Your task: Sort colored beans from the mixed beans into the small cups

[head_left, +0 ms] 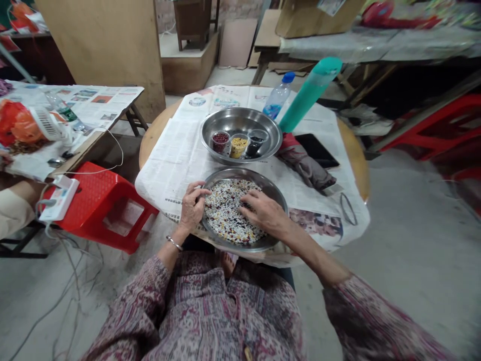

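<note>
A round steel basin [280, 200] in front of me holds a spread mix of white grains [229, 213] with dark red, yellow and black beans. My left hand [193, 205] is closed at its left rim, fingers bent over the edge. Over the right part of the mix, my right hand [263, 213] has its fingers bent and drawn together, tips down at the grains; what lies between them is hidden. Behind stands a second steel basin [240, 116] with small clear cups of red beans [220, 142], yellow beans [239, 146] and black beans [257, 143].
Newspaper [169, 155] covers the round table. A water bottle [278, 95], teal bottle [310, 95], dark phone-like slab [317, 150] and grey-red cloth [304, 163] stand or lie right of the far basin. A red stool [101, 205] with a power strip [59, 198] is at left, near another person's leg [18, 205].
</note>
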`<action>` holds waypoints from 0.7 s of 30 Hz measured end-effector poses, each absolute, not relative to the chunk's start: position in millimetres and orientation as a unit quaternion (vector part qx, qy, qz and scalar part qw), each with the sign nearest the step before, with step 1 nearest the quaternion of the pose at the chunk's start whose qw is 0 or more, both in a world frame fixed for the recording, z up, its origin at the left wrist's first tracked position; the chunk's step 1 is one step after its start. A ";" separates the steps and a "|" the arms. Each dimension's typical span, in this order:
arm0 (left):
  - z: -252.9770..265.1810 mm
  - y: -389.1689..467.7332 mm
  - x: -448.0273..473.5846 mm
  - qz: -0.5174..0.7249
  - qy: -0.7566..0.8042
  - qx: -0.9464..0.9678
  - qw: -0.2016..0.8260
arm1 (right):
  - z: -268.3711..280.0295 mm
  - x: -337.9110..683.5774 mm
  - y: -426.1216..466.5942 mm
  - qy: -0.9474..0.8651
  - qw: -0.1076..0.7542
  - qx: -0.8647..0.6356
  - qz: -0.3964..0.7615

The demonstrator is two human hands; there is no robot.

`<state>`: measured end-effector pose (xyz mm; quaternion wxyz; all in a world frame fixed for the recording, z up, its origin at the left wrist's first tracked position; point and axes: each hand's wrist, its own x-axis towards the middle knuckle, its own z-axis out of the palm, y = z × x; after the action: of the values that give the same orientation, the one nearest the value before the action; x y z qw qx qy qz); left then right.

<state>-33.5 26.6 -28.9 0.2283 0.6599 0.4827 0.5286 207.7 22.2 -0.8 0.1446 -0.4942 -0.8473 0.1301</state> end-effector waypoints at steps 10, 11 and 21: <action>-29.9 27.8 -34.3 0.524 0.486 0.666 0.215 | -3.7 148.4 -0.2 -0.894 0.133 -0.384 0.188; -30.2 27.9 -34.3 0.523 0.488 0.665 0.214 | -3.9 146.5 7.6 -0.891 0.122 -0.401 0.172; -31.7 28.2 -33.6 0.525 0.489 0.658 0.227 | -3.1 183.0 49.7 -0.807 0.159 -0.568 0.005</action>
<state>-33.6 28.2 -31.7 0.2272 0.6584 0.4892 0.5250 183.0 49.7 -3.1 0.1585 -0.5684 -0.8073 0.0048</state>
